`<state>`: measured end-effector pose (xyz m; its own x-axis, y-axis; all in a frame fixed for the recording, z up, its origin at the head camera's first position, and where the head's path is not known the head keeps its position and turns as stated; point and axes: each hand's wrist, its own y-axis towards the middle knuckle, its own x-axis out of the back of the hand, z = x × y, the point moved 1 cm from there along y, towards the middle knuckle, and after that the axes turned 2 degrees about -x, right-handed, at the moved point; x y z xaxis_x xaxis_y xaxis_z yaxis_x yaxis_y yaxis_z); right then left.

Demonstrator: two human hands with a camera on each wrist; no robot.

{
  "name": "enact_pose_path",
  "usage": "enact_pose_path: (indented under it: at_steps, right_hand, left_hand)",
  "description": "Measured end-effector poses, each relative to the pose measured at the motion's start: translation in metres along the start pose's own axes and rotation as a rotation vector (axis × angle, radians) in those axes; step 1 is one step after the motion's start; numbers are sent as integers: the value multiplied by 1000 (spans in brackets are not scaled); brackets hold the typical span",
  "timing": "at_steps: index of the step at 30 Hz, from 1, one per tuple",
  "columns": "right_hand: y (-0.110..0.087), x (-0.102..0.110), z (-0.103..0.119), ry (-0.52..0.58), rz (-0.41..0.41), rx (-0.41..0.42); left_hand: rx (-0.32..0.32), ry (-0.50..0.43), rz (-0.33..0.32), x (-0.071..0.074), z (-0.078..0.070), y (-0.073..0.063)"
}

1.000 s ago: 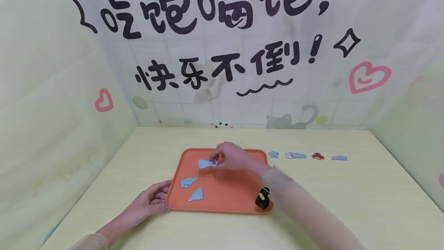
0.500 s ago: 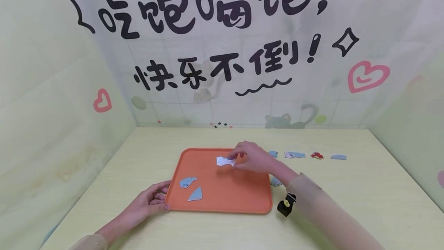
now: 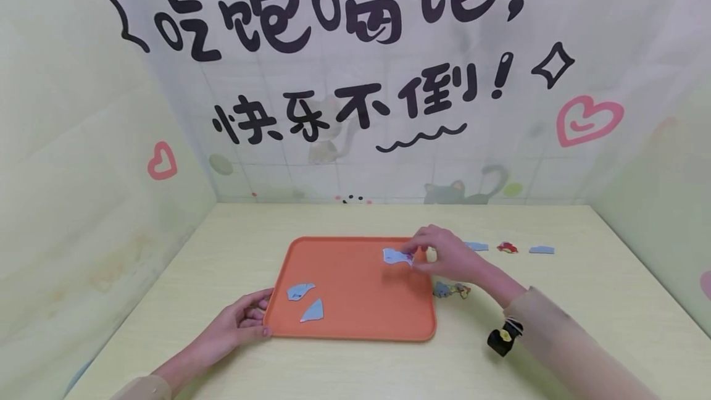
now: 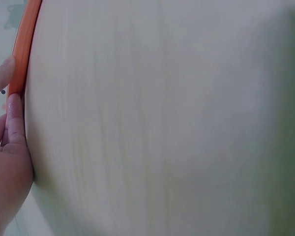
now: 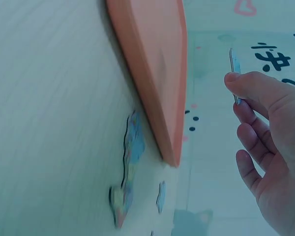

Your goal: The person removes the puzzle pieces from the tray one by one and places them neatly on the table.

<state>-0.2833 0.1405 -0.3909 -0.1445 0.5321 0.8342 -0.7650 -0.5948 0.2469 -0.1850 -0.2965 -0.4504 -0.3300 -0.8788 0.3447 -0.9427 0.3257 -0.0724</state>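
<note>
My right hand (image 3: pixel 452 255) pinches a flat light blue puzzle piece (image 3: pixel 393 256) between thumb and fingers, raised above the back right part of an orange tray (image 3: pixel 361 301). In the right wrist view the held piece (image 5: pixel 235 61) shows edge-on and clear of the tray. My left hand (image 3: pixel 247 316) grips the tray at its front left corner. The left wrist view has the thumb on the tray's rim (image 4: pixel 25 49) and the fingers along its side. Two light blue pieces, one curved (image 3: pixel 300 291) and one triangular (image 3: pixel 313 311), lie on the tray's left part.
Right of the tray, a joined-looking group of colourful pieces (image 3: pixel 442 290) lies on the pale wooden table (image 3: pixel 566 313). Behind it runs a row with a blue piece (image 3: pixel 478 246), a red piece (image 3: pixel 507 247) and another blue piece (image 3: pixel 542 250). A printed curtain (image 3: pixel 311 184) closes the back.
My right hand has carried the puzzle piece rightward over the tray, from its left-centre to its back right. The pieces beside the tray have come into sight. My left hand has stayed at the corner.
</note>
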Motion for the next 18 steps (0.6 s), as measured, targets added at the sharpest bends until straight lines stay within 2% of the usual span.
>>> enact_pose_path:
  at_steps: [6, 13, 18]
  right_hand:
    - [-25, 15, -14, -39, -56, 14]
    - [-53, 28, -31, -70, -84, -24]
    - [-71, 34, -43, -87, -107, -22]
  left_hand:
    - [-7, 5, 4, 0, 0, 0]
    - [47, 14, -14, -1, 2, 1]
    - [26, 3, -4, 0, 1, 1]
